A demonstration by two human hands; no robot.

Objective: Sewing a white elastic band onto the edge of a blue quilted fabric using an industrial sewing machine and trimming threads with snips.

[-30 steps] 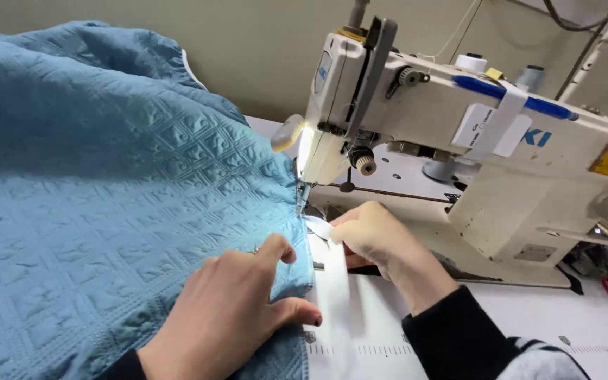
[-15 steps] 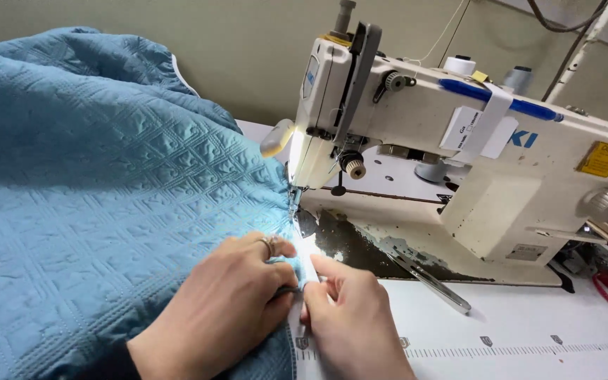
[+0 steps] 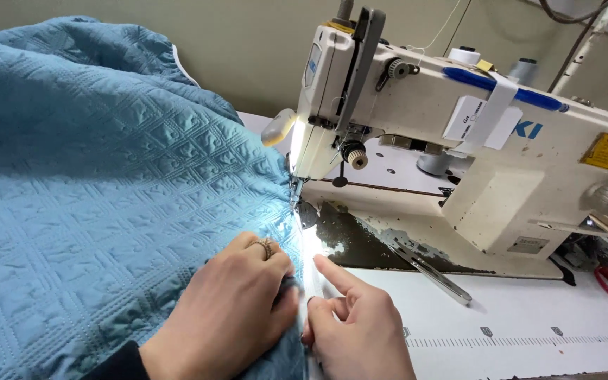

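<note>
My left hand [image 3: 230, 309] lies flat on the blue quilted fabric [image 3: 107, 197], just in front of the needle of the cream sewing machine [image 3: 459, 141], fingers spread and pressing down, not gripping anything — a ring shows on one finger. My right hand [image 3: 357, 327] sits beside it, nearer the machine's bed, forefinger stretched out along the lit edge of the fabric and the other fingers curled in; whether they pinch the hem underneath I cannot tell.

The fabric spreads away from the machine's needle side in a big heap, its edge running up under the presser foot. It looks soft and thick, padded, with some weight in that bulk — I judge it will drag against the feed if left to hang, yet bend easily under a palm. The stitched surface should give good grip, not slip. The best hold seems to be close to the edge, just short of the needle, with a flat palm further back to carry the load. A metal tool [image 3: 434, 271] lies on the table [image 3: 529, 309] before the machine's base.
</note>
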